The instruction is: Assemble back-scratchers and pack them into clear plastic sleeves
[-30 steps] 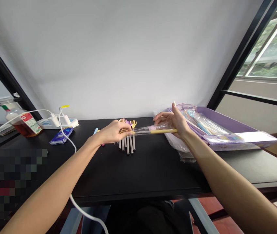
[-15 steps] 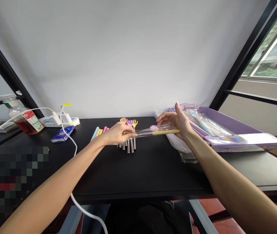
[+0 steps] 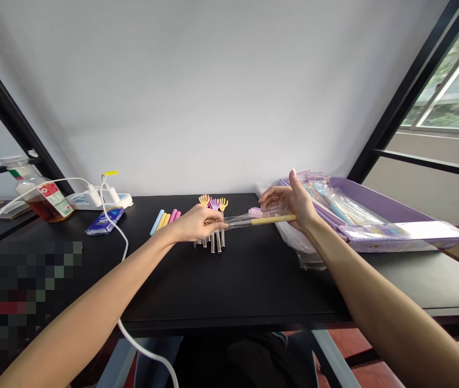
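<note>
My left hand [image 3: 200, 222] is closed in a pinch on the hand-shaped end of a back scratcher [image 3: 273, 219], which has a silver rod and a yellow handle and lies in a clear plastic bag. Near the handle's other end my right hand [image 3: 290, 202] is open, thumb up and fingers extended, the bag against its palm. Behind and below the left hand lie several back scratcher rods [image 3: 218, 240] with yellow and purple hand-shaped heads, partly covered by it. Left of them is a row of blue, yellow and pink handles [image 3: 165, 220].
A purple box [image 3: 391, 205] of wrapped items stands on the right, with loose plastic wrap [image 3: 294, 237] beside it. To the left are a blue packet [image 3: 104, 221], a power strip [image 3: 124, 201], a bottle [image 3: 46, 202] and a white cable [image 3: 125, 245] crossing the black table [image 3: 229, 291].
The view has shifted slightly, showing more of the coloured handles. Both hands keep nearly the same pose on the bagged back scratcher.
</note>
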A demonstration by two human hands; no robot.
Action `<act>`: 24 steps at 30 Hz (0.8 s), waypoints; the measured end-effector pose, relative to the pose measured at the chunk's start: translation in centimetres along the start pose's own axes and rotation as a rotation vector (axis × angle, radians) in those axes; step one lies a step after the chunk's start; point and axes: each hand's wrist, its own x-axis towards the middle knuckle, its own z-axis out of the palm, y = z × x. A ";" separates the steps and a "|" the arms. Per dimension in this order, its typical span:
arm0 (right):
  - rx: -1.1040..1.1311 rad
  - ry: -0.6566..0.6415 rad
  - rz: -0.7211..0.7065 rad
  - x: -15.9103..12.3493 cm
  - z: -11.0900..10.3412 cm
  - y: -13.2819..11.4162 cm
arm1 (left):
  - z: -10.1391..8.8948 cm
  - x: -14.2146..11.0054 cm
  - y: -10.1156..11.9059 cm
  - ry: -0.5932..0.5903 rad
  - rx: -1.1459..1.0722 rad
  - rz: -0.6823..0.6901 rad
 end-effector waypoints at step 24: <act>-0.471 -0.048 0.009 0.0 -3.3 -1.2 | -4.8 -0.9 -1.1 0.025 -0.278 -0.217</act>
